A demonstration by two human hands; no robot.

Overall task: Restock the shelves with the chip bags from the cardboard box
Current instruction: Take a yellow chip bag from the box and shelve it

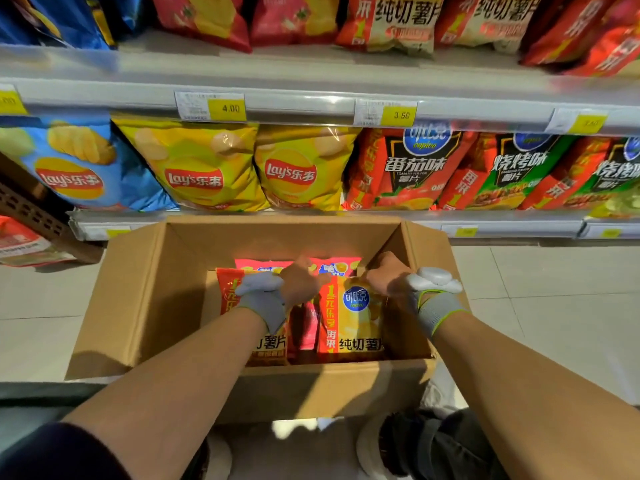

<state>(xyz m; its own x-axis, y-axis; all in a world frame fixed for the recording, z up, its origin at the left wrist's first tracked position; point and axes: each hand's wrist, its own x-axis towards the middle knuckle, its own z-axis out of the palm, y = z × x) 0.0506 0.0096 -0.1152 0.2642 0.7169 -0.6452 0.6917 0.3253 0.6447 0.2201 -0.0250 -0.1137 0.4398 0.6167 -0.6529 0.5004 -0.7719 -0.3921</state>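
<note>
An open cardboard box (145, 292) stands on the floor in front of the shelves. Several chip bags stand upright inside it. The front one is a yellow and red bag (353, 323), with an orange bag (266, 348) to its left and red bags (263, 265) behind. Both my hands are down inside the box. My left hand (301, 284) has its fingers curled at the top left edge of the yellow and red bag. My right hand (384, 275) grips that bag's top right corner. Grey wrist cuffs cover both wrists.
The shelf (311, 216) just behind the box holds blue and yellow Lay's bags (204, 168) on the left and red and green bags (408, 168) on the right. An upper shelf (311, 98) carries more bags and price tags. A brown rack (31, 209) stands at the left. My shoes (381, 445) are below the box.
</note>
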